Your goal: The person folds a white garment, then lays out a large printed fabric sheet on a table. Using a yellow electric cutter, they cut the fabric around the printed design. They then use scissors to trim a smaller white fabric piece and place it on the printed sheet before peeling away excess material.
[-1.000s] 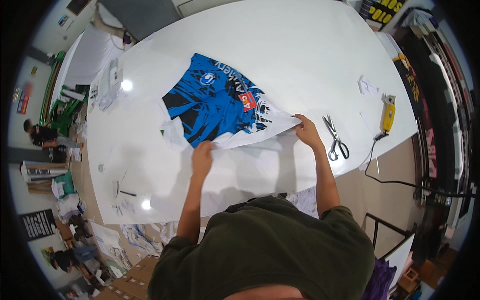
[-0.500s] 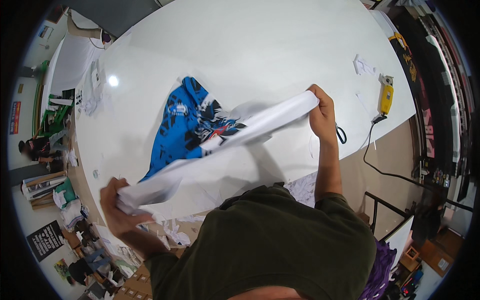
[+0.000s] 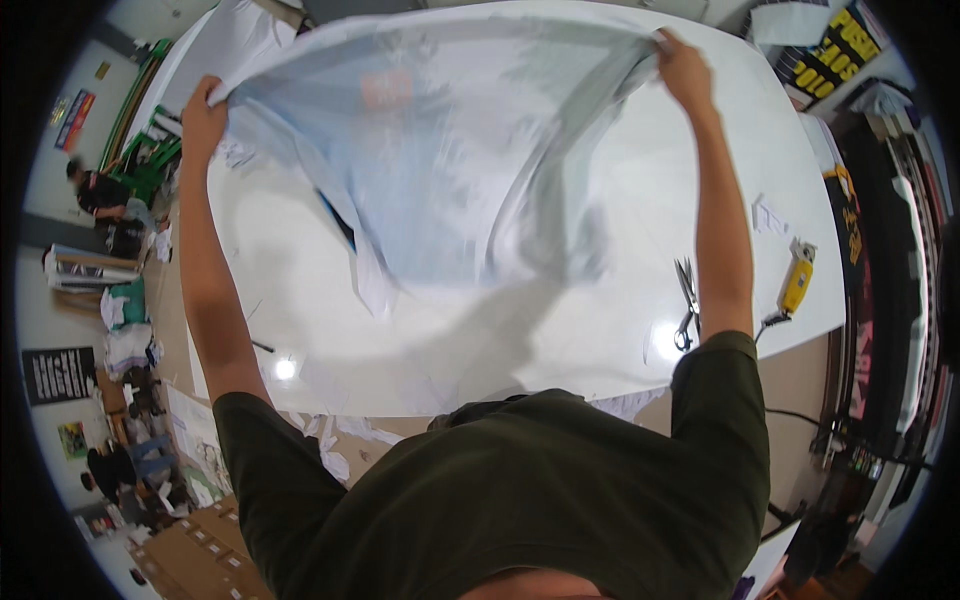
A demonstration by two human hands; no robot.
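A large fabric piece [image 3: 450, 150] is spread high across the white table [image 3: 470, 370], pale side up and motion-blurred, with blue print and an orange patch showing faintly through. My left hand [image 3: 204, 118] is closed on its far left corner, and my right hand [image 3: 685, 70] grips the far right corner, both arms stretched out. The lower part of the fabric hangs in loose folds. Black-handled scissors [image 3: 686, 300] lie beside my right forearm, and a yellow electric cutter [image 3: 798, 275] with a black cord is farther right.
White scraps [image 3: 768, 215] lie near the table's right edge. A person [image 3: 100, 198] is at the far left, another [image 3: 105, 470] lower left. Cardboard boxes [image 3: 200, 540] are stacked at lower left. A dark rack with long rolls [image 3: 900, 300] runs along the right.
Both hands have moved forward to the table's far part, lifting and opening out the fabric. Its pale side now faces up over what was the blue printed face.
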